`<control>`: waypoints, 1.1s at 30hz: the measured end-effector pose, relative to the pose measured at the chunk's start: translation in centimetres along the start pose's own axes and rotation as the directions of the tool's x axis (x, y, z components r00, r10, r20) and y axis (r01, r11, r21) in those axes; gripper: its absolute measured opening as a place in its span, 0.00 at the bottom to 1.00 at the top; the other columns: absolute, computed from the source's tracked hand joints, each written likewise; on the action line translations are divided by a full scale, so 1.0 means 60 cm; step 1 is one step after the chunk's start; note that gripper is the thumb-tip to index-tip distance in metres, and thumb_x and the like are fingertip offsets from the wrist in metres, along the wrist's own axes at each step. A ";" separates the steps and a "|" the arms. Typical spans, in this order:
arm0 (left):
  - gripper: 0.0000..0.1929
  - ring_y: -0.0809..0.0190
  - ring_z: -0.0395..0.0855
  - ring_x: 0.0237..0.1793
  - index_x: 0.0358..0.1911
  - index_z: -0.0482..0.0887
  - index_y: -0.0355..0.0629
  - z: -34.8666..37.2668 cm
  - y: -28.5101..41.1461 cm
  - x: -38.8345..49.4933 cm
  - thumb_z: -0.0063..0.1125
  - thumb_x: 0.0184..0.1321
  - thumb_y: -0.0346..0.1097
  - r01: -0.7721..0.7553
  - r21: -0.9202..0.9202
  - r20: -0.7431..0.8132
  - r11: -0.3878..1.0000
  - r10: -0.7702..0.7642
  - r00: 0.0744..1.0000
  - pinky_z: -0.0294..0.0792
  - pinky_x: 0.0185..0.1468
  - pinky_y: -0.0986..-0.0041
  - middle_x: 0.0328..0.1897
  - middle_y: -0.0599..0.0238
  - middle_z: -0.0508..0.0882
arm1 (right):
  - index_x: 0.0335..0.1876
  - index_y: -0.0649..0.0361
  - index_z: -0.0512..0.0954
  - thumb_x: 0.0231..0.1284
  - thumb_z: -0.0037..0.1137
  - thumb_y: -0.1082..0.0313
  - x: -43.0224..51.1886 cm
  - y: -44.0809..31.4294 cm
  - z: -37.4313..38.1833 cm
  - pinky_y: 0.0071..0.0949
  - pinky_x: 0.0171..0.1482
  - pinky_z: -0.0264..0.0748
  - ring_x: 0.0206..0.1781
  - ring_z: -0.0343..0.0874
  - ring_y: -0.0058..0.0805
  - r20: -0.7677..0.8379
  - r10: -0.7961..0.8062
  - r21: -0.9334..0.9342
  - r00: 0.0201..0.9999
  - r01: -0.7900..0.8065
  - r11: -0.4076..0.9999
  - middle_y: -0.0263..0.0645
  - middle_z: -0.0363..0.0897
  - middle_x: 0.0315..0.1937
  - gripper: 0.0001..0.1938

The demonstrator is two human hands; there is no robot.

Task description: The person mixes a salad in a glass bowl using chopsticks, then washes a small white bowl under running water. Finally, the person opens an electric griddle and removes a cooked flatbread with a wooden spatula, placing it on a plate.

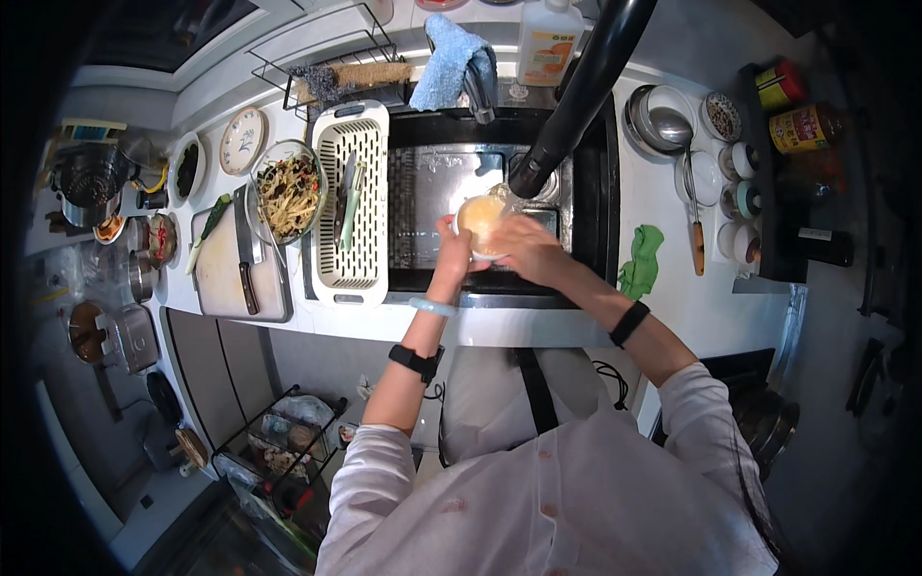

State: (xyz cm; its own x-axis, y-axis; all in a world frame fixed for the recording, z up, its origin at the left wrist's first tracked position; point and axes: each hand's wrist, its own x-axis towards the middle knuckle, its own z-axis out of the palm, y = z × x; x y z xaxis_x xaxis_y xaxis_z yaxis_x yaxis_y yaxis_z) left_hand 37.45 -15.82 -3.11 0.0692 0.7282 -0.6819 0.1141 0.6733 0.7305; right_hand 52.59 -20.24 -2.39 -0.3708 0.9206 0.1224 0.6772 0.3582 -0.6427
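Observation:
Over the dark sink (450, 237), my left hand (457, 248) grips the left side of a small white bowl (480, 219) with a yellowish inside. My right hand (529, 248) is blurred and lies at the bowl's right rim; whether it grips the bowl cannot be told. The black faucet (531, 173) hangs just above and to the right of the bowl, and water seems to run beside it. Left of my hands, a white slotted basket (324, 270) spans the sink's left side, with a knife (346, 187) and a green-handled peeler (353, 209) in it.
A glass bowl of shredded food (288, 191) stands left of the basket, by a cutting board (216, 277) with a cleaver (248, 237) on it. A green cloth (641, 263) and a ladle (691, 187) lie on the right counter. A blue cloth (450, 65) hangs behind the sink.

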 end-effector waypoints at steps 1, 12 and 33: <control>0.25 0.48 0.76 0.47 0.60 0.50 0.42 -0.002 0.002 -0.001 0.37 0.57 0.29 0.042 -0.010 0.104 0.999 -0.040 0.994 0.82 0.33 0.60 0.55 0.43 0.66 | 0.46 0.57 0.79 0.51 0.57 0.72 -0.005 0.011 -0.006 0.33 0.62 0.61 0.57 0.71 0.36 0.083 0.020 -0.305 0.996 0.006 0.952 0.38 0.80 0.43 0.15; 0.24 0.42 0.81 0.40 0.59 0.59 0.26 -0.020 -0.030 0.023 0.33 0.68 0.42 0.866 -0.462 0.803 0.191 -0.325 0.500 0.81 0.42 0.64 0.50 0.32 0.72 | 0.38 0.67 0.81 0.64 0.50 0.64 0.103 0.171 -0.173 0.19 0.38 0.71 0.31 0.74 0.16 -0.259 0.623 0.598 0.738 -0.384 0.704 0.33 0.81 0.28 0.13; 0.22 0.43 0.82 0.43 0.59 0.57 0.29 -0.066 0.032 -0.037 0.34 0.61 0.28 0.254 -0.365 0.389 0.896 -0.101 0.916 0.80 0.44 0.58 0.47 0.38 0.76 | 0.52 0.72 0.64 0.65 0.34 0.39 0.320 0.142 -0.354 0.29 0.43 0.80 0.43 0.80 0.41 -0.128 0.681 0.978 0.721 -0.024 0.209 0.58 0.76 0.44 0.34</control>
State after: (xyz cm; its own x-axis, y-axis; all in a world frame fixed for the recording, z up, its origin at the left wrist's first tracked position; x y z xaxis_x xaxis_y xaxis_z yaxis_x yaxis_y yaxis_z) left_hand 33.59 -15.64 -0.07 0.4374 0.5490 -0.7122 -0.2424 0.8347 0.4945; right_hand 64.72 3.76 10.55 0.2754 0.9275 -0.2527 -0.4711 -0.0989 -0.8765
